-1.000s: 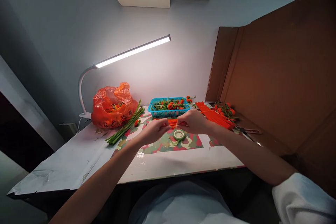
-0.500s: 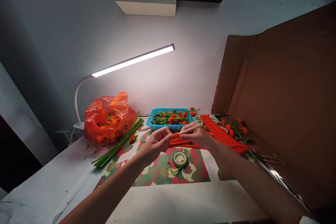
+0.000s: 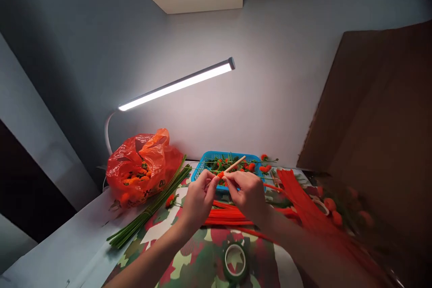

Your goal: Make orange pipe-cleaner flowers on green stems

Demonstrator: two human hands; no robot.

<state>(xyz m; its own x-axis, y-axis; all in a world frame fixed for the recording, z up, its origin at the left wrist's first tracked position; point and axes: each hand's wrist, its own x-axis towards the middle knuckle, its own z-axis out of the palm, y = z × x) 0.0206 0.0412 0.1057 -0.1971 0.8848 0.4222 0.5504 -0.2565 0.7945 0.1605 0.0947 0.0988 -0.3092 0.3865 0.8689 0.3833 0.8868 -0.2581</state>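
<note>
My left hand (image 3: 200, 195) is closed in a pinch at the lower end of a thin wooden stick (image 3: 235, 164), where a fuzzy orange pipe cleaner (image 3: 220, 175) is coiled around it. Thumb and forefinger of my right hand (image 3: 249, 192) press at the same coil from the other side. A loose orange strand comes out beyond the right hand. The stick points up to the right, its upper end bare. Under the hands lies a bundle of orange pipe cleaners (image 3: 229, 217). Closer to me is a roll of green tape (image 3: 245, 261).
Behind the hands stands a blue basket (image 3: 211, 155) of orange flowers. At left are a red plastic bag (image 3: 128, 157) with orange pieces and a bunch of green stems (image 3: 148, 211). More orange strips (image 3: 297, 198) and a cardboard sheet (image 3: 371, 99) are at right. A lamp (image 3: 178, 85) glows above.
The view has shifted, so the table things appear lower. My right hand has moved from along the stick to the coil. The stick now tilts more steeply, its bare end free.
</note>
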